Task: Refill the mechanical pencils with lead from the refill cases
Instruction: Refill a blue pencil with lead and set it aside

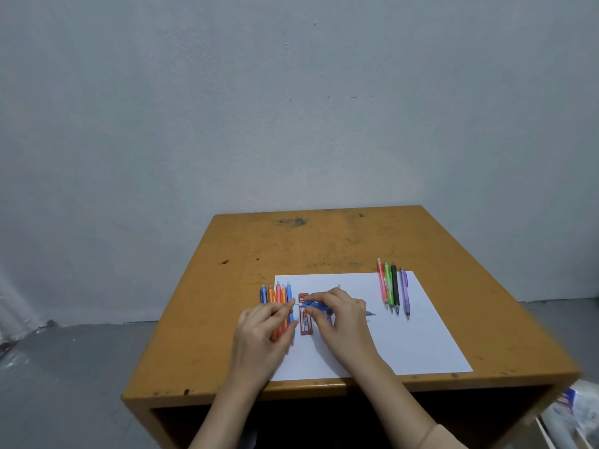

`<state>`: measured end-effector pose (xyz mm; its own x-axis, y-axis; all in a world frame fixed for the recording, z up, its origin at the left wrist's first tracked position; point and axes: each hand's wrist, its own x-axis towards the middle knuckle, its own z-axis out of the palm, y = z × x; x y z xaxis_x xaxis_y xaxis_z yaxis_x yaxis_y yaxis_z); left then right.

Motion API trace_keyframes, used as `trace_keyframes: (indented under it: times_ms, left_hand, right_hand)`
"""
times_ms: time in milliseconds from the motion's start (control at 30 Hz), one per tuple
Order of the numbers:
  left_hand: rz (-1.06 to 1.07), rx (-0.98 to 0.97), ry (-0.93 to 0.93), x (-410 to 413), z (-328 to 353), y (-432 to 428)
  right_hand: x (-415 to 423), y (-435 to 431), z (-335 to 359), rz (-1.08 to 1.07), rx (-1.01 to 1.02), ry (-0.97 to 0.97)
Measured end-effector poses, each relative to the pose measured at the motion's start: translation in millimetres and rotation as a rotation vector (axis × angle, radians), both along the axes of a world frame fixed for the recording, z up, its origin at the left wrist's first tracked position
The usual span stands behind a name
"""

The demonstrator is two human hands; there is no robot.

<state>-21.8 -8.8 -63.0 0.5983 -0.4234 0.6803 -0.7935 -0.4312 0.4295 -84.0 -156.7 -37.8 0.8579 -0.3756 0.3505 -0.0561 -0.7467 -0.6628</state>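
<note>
- On the table (324,247), both hands work over the paper (405,335).
- Right hand (343,314) grips the blue pencil (316,306); axis left-right, tip rightward.
- Left hand (264,325) is pinched at the pencil's rear end; lead unseen, cannot tell.
- Refill cases (306,322) lie just beneath.

Bare plain room — worn wooden desk (324,241), grey wall (291,92), grey floor (64,367).

Over a white sheet of paper (405,345) on the scuffed yellow worktop (324,244), the right hand (343,315) grips a blue pencil (316,306) lying crosswise. The left hand (262,328) pinches at its left end. A red refill case (305,322) lies beneath. A row of blue and orange pencils (275,296) lies left, and four more pencils (393,288) lie right.
</note>
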Motion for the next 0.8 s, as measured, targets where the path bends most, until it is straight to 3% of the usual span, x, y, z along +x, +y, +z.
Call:
trace_keyframes:
  times_ms: [667, 800]
  left_hand:
    - [-0.030, -0.002, -0.011, -6.3, 5.5, -0.8]
    - [-0.017, 0.007, -0.007, -7.2, 6.4, -1.2]
  right_hand:
    - [2.0, -2.5, 25.5, 0.032, -0.020, -0.155]
    - [-2.4, -1.9, 47.4, 0.049, 0.096, -0.207]
